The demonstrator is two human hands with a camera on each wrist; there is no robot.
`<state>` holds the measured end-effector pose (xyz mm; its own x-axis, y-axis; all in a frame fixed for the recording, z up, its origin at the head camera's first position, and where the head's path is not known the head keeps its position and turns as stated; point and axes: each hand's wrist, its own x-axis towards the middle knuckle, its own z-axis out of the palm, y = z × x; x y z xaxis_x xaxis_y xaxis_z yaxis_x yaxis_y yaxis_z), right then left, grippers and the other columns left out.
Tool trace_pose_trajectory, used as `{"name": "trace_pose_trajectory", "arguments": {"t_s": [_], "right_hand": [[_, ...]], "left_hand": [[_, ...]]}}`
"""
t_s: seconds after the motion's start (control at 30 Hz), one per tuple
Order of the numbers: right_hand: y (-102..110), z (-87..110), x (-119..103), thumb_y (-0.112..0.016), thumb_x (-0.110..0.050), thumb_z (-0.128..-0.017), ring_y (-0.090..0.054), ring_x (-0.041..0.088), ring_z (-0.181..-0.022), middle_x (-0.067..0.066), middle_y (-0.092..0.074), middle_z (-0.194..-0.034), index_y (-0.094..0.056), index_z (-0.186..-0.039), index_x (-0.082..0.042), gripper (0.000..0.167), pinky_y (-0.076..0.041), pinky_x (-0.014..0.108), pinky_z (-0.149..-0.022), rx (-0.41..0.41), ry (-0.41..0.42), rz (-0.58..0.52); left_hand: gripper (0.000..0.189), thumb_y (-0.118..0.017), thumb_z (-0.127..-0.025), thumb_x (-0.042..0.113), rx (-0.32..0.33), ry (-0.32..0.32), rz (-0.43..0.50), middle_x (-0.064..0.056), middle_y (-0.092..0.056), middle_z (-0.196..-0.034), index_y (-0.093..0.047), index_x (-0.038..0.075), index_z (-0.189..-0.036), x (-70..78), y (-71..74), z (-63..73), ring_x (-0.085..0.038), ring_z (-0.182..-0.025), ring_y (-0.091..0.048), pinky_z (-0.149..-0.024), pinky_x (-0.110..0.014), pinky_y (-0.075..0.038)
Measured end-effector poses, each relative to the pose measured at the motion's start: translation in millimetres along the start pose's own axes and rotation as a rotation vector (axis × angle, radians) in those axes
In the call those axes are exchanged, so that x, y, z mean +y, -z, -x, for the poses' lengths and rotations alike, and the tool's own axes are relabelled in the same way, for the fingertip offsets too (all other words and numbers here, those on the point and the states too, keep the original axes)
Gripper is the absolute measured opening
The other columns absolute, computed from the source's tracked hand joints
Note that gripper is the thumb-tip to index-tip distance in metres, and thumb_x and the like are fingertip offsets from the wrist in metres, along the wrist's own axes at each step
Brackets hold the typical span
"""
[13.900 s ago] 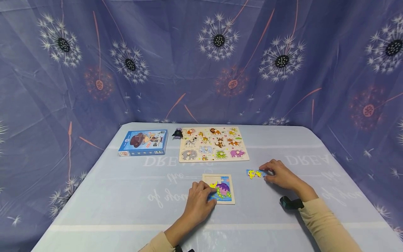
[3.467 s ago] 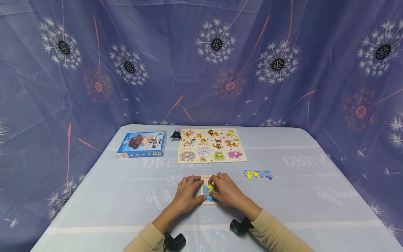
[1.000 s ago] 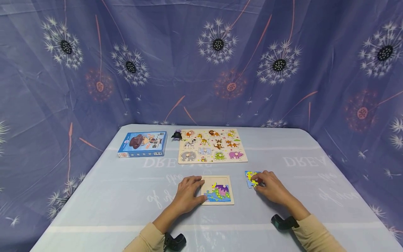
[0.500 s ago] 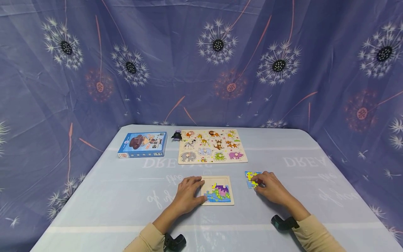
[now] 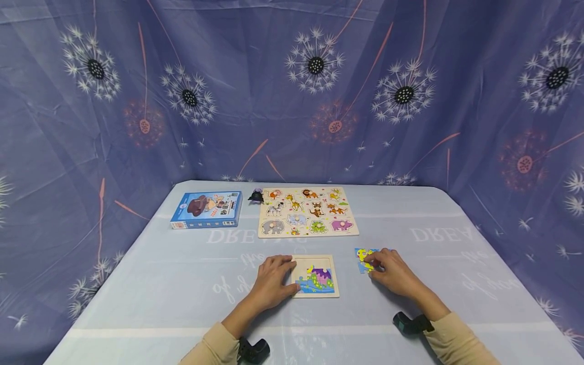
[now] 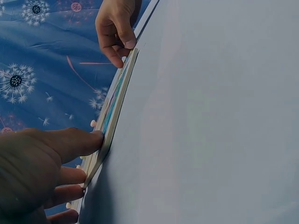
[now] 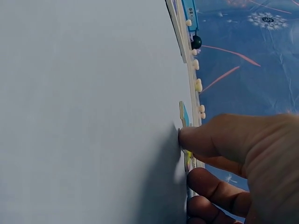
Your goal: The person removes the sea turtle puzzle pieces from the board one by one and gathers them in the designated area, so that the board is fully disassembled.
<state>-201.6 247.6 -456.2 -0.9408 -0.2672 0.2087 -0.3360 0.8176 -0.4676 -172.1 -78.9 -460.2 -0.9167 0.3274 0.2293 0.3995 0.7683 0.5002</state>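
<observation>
In the head view a square wooden puzzle tray (image 5: 336, 284) lies on the table, its lower right part filled with purple, green and blue pieces and its upper left bare wood. My left hand (image 5: 271, 281) holds its left side, the thumb on the near rim and fingers along the edge. To the right lie loose jigsaw pieces (image 5: 362, 254), blue with a yellow figure. My right hand (image 5: 394, 272) pinches at one of these, partly covering them. The right wrist view has the thumb and fingers close around a thin puzzle piece (image 7: 182, 112) at the tabletop.
Behind the tray lies a wooden animal knob puzzle (image 5: 308, 233). A small black-and-purple figure (image 5: 257, 195) touches its left corner. Farther left is a blue box (image 5: 207, 209). A dandelion-print curtain (image 5: 246, 91) hangs behind the table.
Since 3.5 seconds ago my right hand has moved from the tray to the loose pieces, and a yellow piece has gone from the tray to them. Over the last second both hands stay nearly still.
</observation>
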Motion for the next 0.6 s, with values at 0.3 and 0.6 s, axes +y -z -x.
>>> {"name": "trace_pose_trajectory", "arguments": {"t_s": [0.3,0.6], "right_hand": [[-1,0.3,-7,-0.073,-0.01,-0.072,-0.04,0.016,-0.079,-0.001,-0.053,-0.079,-0.069,-0.096,-0.011,0.025,-0.03,0.028,-0.069,0.027,0.002,0.021],[-11,-1.0,-29,-0.074,-0.012,-0.073,-0.041,0.014,-0.083,-0.003,-0.053,-0.082,-0.069,-0.1,-0.013,0.027,-0.033,0.03,-0.072,-0.002,0.024,0.031]], "left_hand": [[0.054,-0.073,-0.073,0.03,0.029,-0.051,0.03,-0.011,-0.053,-0.131,-0.062,0.005,-0.12,7.8,-3.1,-4.6,-0.032,-0.123,-0.043,-0.098,-0.052,-0.033],[0.062,-0.073,-0.075,0.036,-0.026,-0.035,-0.011,-0.012,-0.049,-0.137,-0.057,0.004,-0.127,14.9,-10.1,-7.8,-0.034,-0.127,-0.04,-0.101,-0.054,-0.032]]}}
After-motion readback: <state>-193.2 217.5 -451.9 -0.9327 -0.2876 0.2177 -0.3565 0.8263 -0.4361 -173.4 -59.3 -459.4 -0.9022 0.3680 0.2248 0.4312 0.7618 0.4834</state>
